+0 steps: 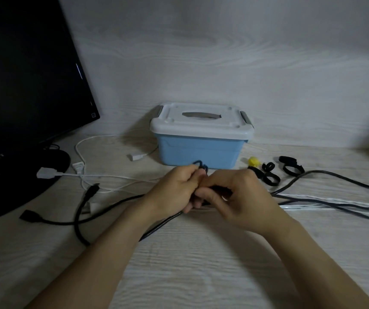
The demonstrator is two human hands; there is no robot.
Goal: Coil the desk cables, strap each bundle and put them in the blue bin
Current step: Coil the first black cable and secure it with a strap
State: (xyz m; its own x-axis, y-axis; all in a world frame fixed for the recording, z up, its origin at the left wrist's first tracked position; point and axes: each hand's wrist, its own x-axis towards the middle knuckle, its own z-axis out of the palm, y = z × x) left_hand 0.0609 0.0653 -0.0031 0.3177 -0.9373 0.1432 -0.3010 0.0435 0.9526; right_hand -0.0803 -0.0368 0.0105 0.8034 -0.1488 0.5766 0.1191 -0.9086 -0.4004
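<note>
Black cable point(161, 224) (partly coiled), lidded blue bin point(198, 152)

We list our two bare forearms reaching forward and converging, our left hand point(174, 188) with fingers curled and our right hand point(239, 197) likewise curled, knuckles up, both pinching the same thin black cable point(156, 226), fingertips touching.

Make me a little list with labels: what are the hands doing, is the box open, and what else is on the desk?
left hand: grips a black cable
right hand: pinches the same cable
blue bin: behind the hands, white lid on
straps: black, loose, right of the bin
white cables: uncoiled, left of the bin
monitor: far left
</note>
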